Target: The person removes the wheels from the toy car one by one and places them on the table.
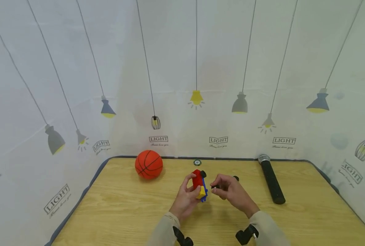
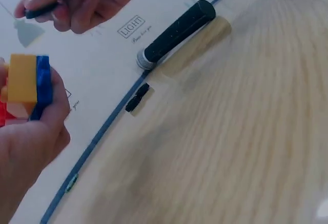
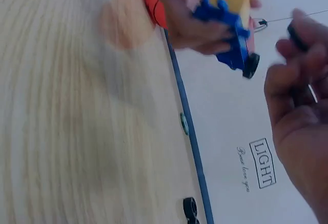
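While raised above the wooden table (image 1: 124, 212), left hand (image 1: 184, 200) clutching toy car (image 1: 199, 184), right hand (image 1: 231, 193) pinching black axle piece (image 1: 215, 187).

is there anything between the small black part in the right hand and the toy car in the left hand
Nothing visible. The right hand pinches the small black part beside the toy car held by the left hand, with only open air between them.

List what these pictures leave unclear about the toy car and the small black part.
- Black part: head view, too small; right hand fingers cover it.
- Toy car: left wrist view, cut off by the left edge and by the left hand.
- Right wrist view: motion blur smears the wheel.
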The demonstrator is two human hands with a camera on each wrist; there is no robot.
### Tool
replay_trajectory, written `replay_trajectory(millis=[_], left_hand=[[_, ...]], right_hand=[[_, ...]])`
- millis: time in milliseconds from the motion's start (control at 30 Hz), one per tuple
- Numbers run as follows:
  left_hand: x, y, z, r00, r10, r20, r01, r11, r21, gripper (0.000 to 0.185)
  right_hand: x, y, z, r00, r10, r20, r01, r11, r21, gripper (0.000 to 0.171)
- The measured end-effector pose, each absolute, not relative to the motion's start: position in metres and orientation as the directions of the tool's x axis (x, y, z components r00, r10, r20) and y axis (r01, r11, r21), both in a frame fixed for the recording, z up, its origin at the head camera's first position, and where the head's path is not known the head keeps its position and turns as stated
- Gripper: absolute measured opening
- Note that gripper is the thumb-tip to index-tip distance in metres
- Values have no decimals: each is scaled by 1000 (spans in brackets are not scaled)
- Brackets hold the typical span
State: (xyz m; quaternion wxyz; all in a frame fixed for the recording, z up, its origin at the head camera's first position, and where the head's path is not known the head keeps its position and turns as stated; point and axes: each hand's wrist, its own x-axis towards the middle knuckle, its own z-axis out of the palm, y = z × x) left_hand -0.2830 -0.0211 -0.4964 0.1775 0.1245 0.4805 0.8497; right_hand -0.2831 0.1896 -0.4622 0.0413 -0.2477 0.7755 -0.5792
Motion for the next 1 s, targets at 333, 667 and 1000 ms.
replay_trajectory(millis=[333, 667, 1000], left_hand=[[-287, -29, -483, -877, 477, 55, -192, -453, 870, 57], [-290, -28, -488, -905, 422, -44, -286, -530, 798, 22], [-289, -29, -487, -913, 404, -57, -286, -532, 797, 18]], right_hand=[[-287, 204, -456, -894, -421, 152, -263, 219, -940, 34], [-286, 225, -460, -977, -178, 121, -169, 288, -943, 26], [-292, 252, -467, -997, -80, -5, -13, 225, -974, 33]])
